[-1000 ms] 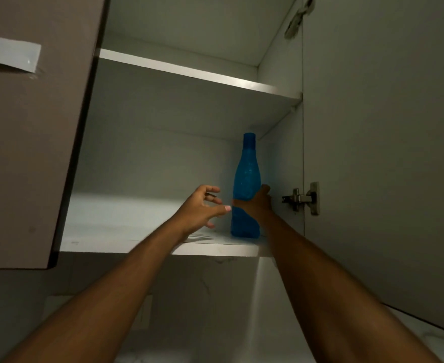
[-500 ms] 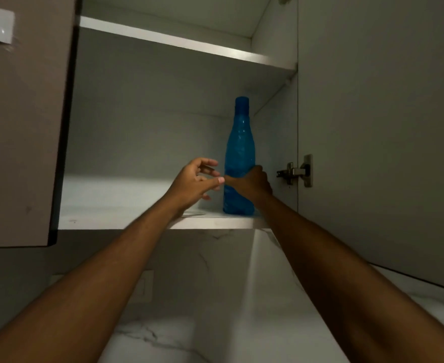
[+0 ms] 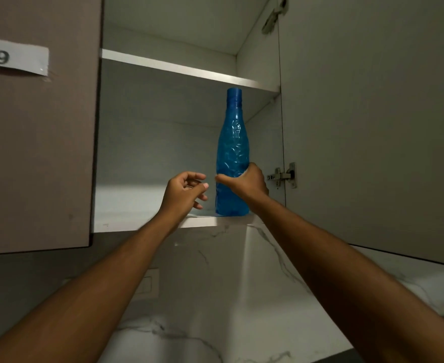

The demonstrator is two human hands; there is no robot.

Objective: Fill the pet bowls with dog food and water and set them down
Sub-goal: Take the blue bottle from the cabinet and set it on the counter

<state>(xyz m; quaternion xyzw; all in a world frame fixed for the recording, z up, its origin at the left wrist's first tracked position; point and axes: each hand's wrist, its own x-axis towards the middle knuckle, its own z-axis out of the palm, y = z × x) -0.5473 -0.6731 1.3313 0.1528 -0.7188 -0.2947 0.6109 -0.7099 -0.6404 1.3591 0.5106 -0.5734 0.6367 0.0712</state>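
Blue crinkled plastic bottle [image 3: 232, 153] upright at lower shelf [image 3: 142, 221] front edge, near right cabinet wall. Right hand [image 3: 244, 183] grips its body; left hand [image 3: 185, 191] loosely curled just beside, holding nothing.

1 btl [image 3: 232, 153], 2 hands [image 3: 184, 191] [image 3: 245, 183], 2 shelves [image 3: 189, 71] [image 3: 137, 203].

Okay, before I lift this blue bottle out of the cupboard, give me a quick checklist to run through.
1. Right hand grips the blue bottle around its lower body: ok.
2. Bottle stands upright on the lower shelf, near the front edge: ok.
3. Cap on the neck: ok; how tight it is, cannot tell.
4. Left hand open beside the bottle, holding nothing, free to support: ok.
5. Cabinet door swung open on the right, out of the way: ok.
6. Water inside the bottle: cannot tell.
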